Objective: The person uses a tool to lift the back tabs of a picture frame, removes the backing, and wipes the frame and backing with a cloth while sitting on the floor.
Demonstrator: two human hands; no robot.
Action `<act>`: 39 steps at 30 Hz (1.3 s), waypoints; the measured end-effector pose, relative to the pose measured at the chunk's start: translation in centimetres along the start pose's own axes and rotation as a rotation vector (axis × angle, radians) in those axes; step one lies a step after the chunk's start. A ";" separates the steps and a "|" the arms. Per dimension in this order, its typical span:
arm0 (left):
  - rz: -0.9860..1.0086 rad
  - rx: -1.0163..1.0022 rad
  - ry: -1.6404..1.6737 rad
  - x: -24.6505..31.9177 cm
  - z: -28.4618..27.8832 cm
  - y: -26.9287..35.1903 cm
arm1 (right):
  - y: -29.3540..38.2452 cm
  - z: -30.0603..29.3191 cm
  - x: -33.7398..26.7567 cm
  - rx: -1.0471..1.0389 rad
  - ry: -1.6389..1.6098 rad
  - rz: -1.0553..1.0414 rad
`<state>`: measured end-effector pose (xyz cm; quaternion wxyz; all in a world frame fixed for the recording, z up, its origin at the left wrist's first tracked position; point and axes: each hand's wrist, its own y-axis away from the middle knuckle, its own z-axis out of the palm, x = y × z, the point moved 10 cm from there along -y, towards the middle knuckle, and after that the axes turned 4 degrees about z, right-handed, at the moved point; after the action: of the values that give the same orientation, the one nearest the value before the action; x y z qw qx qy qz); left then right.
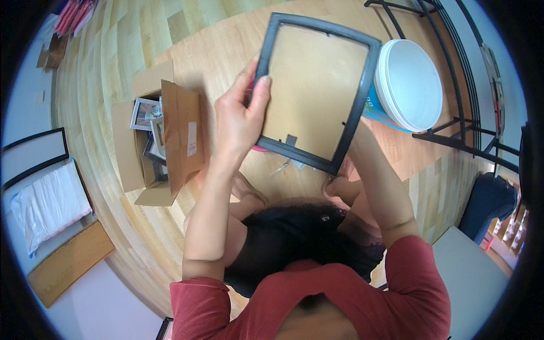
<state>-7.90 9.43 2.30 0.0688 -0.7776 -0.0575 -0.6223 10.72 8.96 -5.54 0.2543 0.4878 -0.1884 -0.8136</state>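
Note:
A dark picture frame (pixel 343 146) is held up before me, tilted, with its brown backing board (pixel 316 80) towards me. Small metal tabs stick out at the inner edge, and a dark flap shows near the bottom. My left hand (pixel 240 106) grips the frame's left side, thumb on the near face and fingers behind. From the lower right, my right wrist (pixel 361 138) passes behind the frame, which hides that hand. Below the frame, a thin light tool (pixel 279 168) lies on the floor, its kind unclear. Something pink (pixel 260 148) shows behind the lower left corner.
An open cardboard box (pixel 182 131) with several picture frames (pixel 146 114) stands at left. A white plastic bucket (pixel 410 85) stands close to the frame's right side. Black metal racking (pixel 454 85) bounds the right; a grey surface (pixel 467 272) is at lower right.

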 end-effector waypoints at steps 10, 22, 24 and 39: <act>0.063 0.131 0.040 -0.6 -3.3 -1.6 | 0.5 2.7 -3.1 -0.333 0.100 -0.073; -0.010 -0.131 0.178 -0.4 2.0 0.3 | -0.2 -0.5 -2.1 -0.004 -0.179 -0.063; 0.016 -0.101 0.174 -0.4 1.9 0.6 | -0.1 0.2 -1.8 -0.041 -0.130 -0.039; 0.239 0.139 -0.171 1.6 -1.7 -0.9 | 1.9 4.2 2.0 -0.239 0.231 0.114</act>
<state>-9.30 10.00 4.28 0.1909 -0.8223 -0.0133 -0.5359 6.59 6.52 -4.01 0.3762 0.5328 -0.0871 -0.7530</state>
